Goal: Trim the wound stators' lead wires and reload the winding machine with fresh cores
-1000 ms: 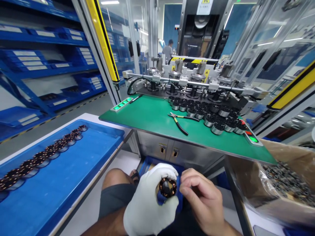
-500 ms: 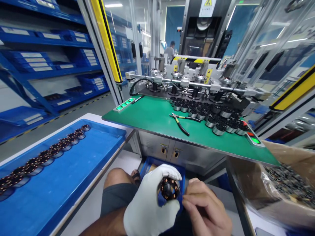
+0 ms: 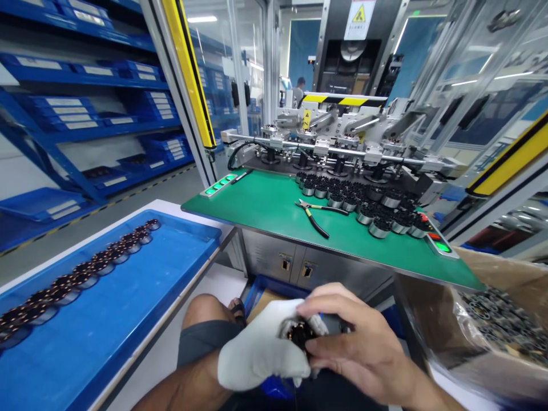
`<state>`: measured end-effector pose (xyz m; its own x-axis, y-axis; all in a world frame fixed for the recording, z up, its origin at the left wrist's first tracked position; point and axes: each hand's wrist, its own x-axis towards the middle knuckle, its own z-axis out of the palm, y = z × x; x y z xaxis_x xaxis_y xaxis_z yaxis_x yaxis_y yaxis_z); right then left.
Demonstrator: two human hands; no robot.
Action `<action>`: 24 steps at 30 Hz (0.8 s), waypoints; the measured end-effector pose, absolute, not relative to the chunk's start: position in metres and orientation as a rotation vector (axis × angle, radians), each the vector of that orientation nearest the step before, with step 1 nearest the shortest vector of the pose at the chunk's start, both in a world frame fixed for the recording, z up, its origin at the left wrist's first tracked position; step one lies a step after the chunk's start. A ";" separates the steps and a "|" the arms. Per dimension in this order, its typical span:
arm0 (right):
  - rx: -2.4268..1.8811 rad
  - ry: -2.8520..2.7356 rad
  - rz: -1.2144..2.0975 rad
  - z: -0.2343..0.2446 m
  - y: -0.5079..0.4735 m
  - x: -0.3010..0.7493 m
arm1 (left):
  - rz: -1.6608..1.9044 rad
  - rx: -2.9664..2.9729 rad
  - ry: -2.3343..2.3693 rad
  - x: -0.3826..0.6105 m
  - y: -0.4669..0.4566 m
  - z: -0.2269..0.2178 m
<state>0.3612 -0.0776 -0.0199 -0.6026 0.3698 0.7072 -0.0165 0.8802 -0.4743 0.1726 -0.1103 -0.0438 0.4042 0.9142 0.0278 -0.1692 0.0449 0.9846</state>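
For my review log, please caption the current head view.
Gloved left hand holds a copper-wound part, bare right hand at its edge, before a green worktop with pliers.

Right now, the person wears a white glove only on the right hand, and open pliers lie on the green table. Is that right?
Not quite: the head view shows the white glove on the left hand; the right hand is bare. Open pliers do lie on the green table.

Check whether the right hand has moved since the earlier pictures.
Yes, leftward: the right hand, earlier wholly right of the right cabinet latch, now reaches left of it, to the left hand.
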 end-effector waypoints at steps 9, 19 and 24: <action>-0.554 -1.958 -0.306 -0.038 -0.116 0.358 | 1.264 1.539 1.146 0.188 -0.127 -0.038; -0.657 -1.728 0.244 -0.049 -0.113 0.337 | 1.568 1.594 1.284 0.200 -0.131 -0.058; -0.640 -1.652 0.365 -0.053 -0.108 0.341 | 1.361 1.237 0.979 0.185 -0.114 -0.063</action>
<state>0.3411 -0.1080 -0.0532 -0.0809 0.5957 0.7991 0.2034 0.7947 -0.5719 0.1851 -0.1138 -0.0627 0.0352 0.9850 0.1689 -0.1534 -0.1617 0.9749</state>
